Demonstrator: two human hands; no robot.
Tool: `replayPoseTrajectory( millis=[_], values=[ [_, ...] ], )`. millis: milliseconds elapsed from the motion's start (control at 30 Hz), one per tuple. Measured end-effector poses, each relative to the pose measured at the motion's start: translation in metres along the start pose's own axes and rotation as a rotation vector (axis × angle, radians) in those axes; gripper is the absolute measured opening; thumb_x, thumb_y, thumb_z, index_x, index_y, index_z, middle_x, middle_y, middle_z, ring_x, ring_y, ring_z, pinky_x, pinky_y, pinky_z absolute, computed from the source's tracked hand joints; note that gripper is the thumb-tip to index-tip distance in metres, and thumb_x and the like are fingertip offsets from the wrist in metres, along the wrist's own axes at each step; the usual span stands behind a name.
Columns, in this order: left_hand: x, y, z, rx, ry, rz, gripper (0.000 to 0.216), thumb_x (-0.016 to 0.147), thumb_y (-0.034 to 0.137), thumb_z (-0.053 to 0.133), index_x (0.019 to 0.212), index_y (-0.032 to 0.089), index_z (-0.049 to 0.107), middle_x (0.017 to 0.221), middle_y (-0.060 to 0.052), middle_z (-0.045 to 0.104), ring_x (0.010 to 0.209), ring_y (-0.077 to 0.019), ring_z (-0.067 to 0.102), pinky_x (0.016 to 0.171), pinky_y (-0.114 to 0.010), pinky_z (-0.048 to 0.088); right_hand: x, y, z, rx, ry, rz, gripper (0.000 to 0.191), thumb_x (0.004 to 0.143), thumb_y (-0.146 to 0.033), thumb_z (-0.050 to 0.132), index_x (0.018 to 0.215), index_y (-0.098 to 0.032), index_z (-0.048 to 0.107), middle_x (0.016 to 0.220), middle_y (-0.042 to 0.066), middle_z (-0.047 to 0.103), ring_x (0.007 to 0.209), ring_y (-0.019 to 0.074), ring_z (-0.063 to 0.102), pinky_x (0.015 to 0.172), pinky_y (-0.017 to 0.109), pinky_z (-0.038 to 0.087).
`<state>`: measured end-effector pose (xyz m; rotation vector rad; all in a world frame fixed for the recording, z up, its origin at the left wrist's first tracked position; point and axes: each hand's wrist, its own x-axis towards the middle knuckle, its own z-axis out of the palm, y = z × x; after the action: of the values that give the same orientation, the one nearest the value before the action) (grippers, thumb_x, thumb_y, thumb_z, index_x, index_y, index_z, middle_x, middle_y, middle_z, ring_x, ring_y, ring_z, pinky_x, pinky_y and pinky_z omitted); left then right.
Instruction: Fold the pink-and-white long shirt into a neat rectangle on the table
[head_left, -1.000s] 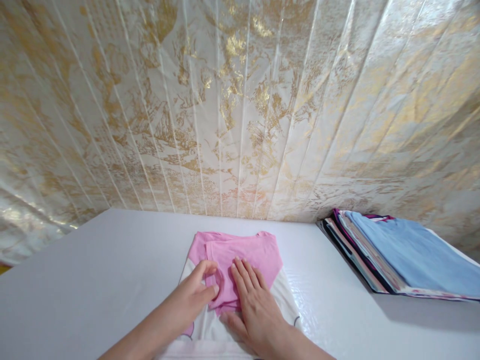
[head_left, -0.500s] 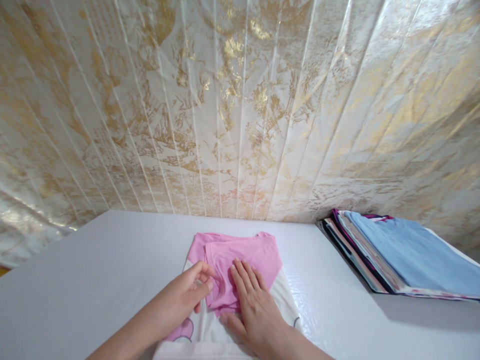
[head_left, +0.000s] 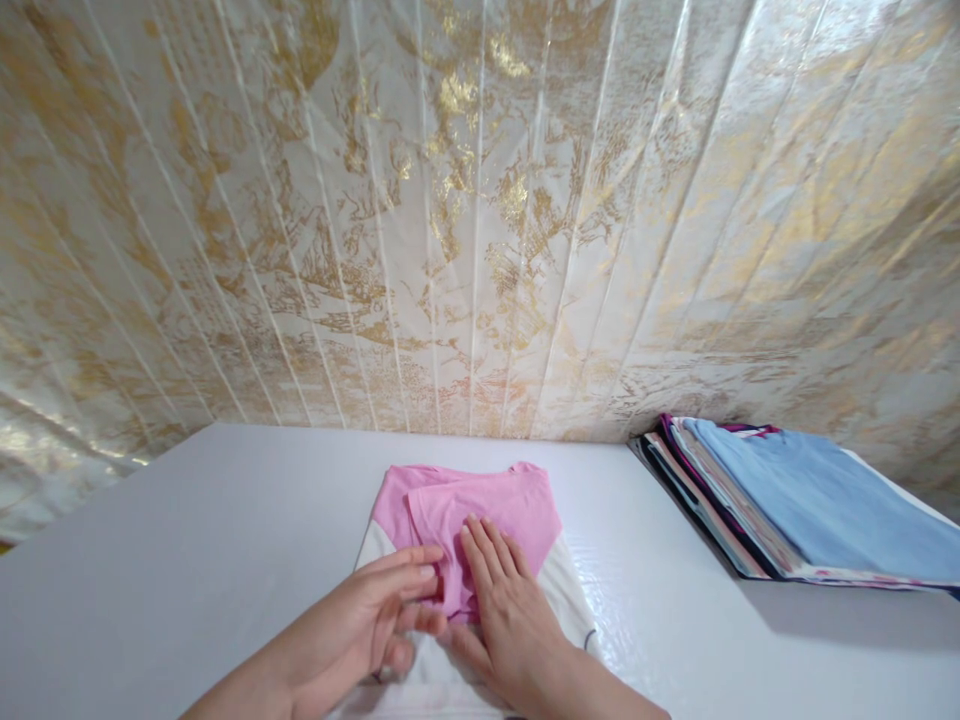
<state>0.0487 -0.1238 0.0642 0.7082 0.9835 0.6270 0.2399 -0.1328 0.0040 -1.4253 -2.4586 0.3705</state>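
A pink and white folded garment [head_left: 487, 505] lies on the white table [head_left: 187, 540] in front of me. My right hand [head_left: 506, 620] rests flat on it, fingers stretched out and together, pressing the pink cloth down. My left hand [head_left: 360, 625] sits just to its left, tilted on its side, fingers loosely curled and apart, its fingertips touching the edge of the pink fold. Nothing is gripped in either hand. The near part of the garment is hidden under my hands.
A stack of folded clothes [head_left: 795, 505] with a light blue one on top lies at the right of the table. A shiny gold and white patterned sheet [head_left: 480, 220] hangs as a wall behind the table.
My left hand has drawn back toward me and turned on its side, its fingers loosening from the pink fold. My right hand has stayed flat in place.
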Motion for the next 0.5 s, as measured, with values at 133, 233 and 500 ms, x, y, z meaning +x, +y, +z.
replayPoseTrajectory(
  millis=[133,233,500],
  values=[
    [0.011,-0.005,0.001,0.003,0.014,0.104,0.056,0.071,0.034,0.072,0.121,0.017,0.052,0.085,-0.003,0.062,0.078,-0.0153,0.062,0.051,-0.018,0.037,0.001,-0.003,-0.001,-0.004,-0.003,0.023,0.08,0.088,-0.048,0.052,0.148,-0.004,0.024,0.155,0.015,0.016,0.144,0.0276,0.01,0.117,0.047,0.016],
    [0.025,-0.01,-0.004,0.37,0.094,0.309,0.055,0.077,0.038,0.062,0.124,0.012,0.052,0.065,0.002,0.056,0.06,-0.0133,0.053,0.055,-0.023,0.038,0.001,-0.006,-0.004,-0.02,-0.036,0.057,0.08,0.085,-0.04,0.055,0.147,-0.001,0.024,0.154,0.017,0.015,0.144,0.0281,0.01,0.117,0.048,0.017],
    [0.046,-0.005,-0.004,0.921,0.275,0.628,0.047,0.08,0.029,0.056,0.126,0.017,0.052,0.116,-0.009,0.06,0.083,-0.02,0.06,0.079,-0.032,0.048,0.001,-0.004,0.0,-0.034,-0.014,0.03,0.08,0.086,-0.041,0.054,0.146,0.002,0.024,0.153,0.02,0.016,0.143,0.03,0.012,0.115,0.051,0.02]
  ],
)
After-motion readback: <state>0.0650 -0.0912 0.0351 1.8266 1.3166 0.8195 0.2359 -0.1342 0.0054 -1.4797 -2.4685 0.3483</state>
